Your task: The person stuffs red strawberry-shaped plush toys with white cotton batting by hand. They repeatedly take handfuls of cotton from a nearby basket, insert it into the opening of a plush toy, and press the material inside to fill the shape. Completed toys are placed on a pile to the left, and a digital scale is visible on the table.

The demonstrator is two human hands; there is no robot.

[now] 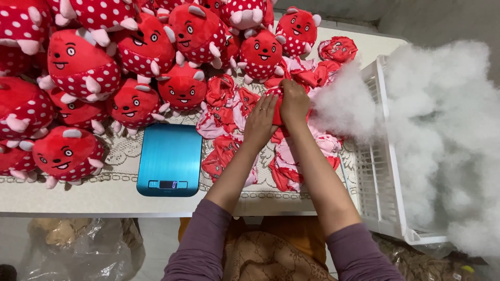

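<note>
Unstuffed red toy skin (277, 106): held at the middle of the table (104, 195), on top of a heap of flat red and pink toy skins (234, 135). Right hand (294, 101): fingers closed around the skin's upper part. Left hand (260, 122): fingers mostly straight, pressed flat against the skin's left side. White stuffing (442, 135): piled just right of the hands, spilling over a white plastic basket (383, 182). Blue kitchen scale (170, 158): near the left forearm. Stuffed red spotted toys (104, 67): massed across the table's left and far side.
</note>
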